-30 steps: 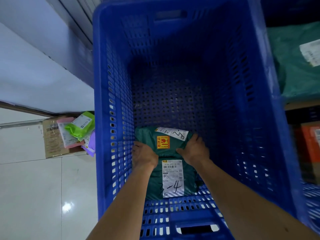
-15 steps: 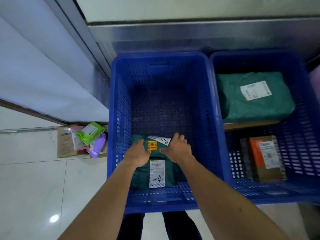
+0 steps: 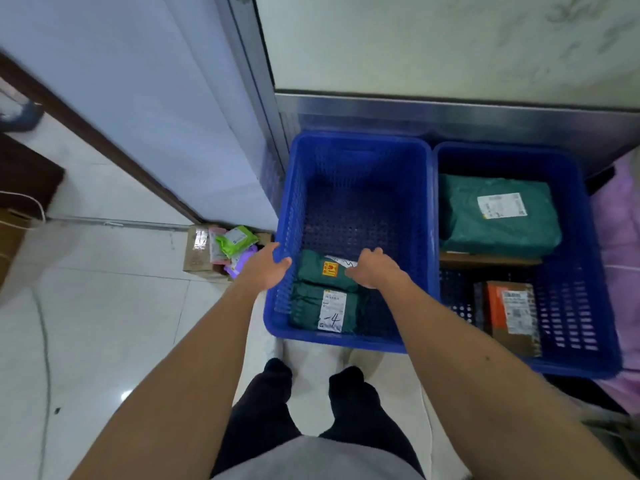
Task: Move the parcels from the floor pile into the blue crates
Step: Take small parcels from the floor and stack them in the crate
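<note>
The left blue crate (image 3: 360, 142) holds two dark green parcels stacked at its near end: one with an orange sticker (image 3: 317, 271), one with a white label marked "-4" (image 3: 304, 306). My left hand (image 3: 268, 268) hovers over the crate's left rim, fingers relaxed and empty. Above the upper parcel, my right hand (image 3: 375, 270) hangs with loosely curled fingers and holds nothing. The right blue crate (image 3: 595, 258) contains a large green parcel (image 3: 498, 216) and an orange and brown box (image 3: 509, 313). The floor pile (image 3: 228, 251) lies left of the crates.
The pile has a cardboard box (image 3: 195, 251), a lime green bag (image 3: 235, 240) and a purple bag (image 3: 239, 263). A metal-edged wall runs behind the crates. Pink fabric (image 3: 620, 237) lies to the right, and a paper bag (image 3: 14, 233) at the far left. My legs stand before the left crate.
Both hands have let go of the green parcel and lifted out of the left crate. My left hand has moved left to the rim. My head has risen and pulled back.
</note>
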Available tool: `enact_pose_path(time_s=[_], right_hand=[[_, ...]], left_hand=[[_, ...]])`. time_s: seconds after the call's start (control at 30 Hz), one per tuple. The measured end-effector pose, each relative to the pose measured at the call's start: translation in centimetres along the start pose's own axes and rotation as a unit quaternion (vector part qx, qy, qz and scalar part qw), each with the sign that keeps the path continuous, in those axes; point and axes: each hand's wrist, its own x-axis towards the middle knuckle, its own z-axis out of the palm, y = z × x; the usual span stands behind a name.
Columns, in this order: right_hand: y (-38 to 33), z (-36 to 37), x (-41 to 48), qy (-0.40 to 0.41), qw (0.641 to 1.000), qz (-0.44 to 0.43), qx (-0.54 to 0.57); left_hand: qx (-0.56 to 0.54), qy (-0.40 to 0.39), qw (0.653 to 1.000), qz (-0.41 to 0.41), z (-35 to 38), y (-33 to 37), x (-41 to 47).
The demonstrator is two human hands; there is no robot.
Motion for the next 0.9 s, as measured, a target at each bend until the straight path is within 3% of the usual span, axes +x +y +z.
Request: enact_pose_path(time_s=[0.33,0.53,0.7,0.9], right_hand=[[-8.5,2.8,-1.8,-0.005,0.999,-0.028,-0.037],[-19.3,7.8,-2.7,0.013,0.999,-0.029,-0.028],[-26.7,11.7,-2.5,-0.003,0.999,-0.032,-0.029],[-30.3,14.3,-1.9,-0.008,1.0,-0.024,-0.014]], left_hand=[[-0.009,0.005,1.0,-0.007,-6.9,-9.6,-0.7],[-0.02,0.005,1.0,-0.016,-11.7,-19.6,1.4],[-0.034,0.007,0.999,0.008,-16.4,-23.2,-0.6],[-0.014,-0.008,1.0,0.022,-18.4,-25.8,0.5]])
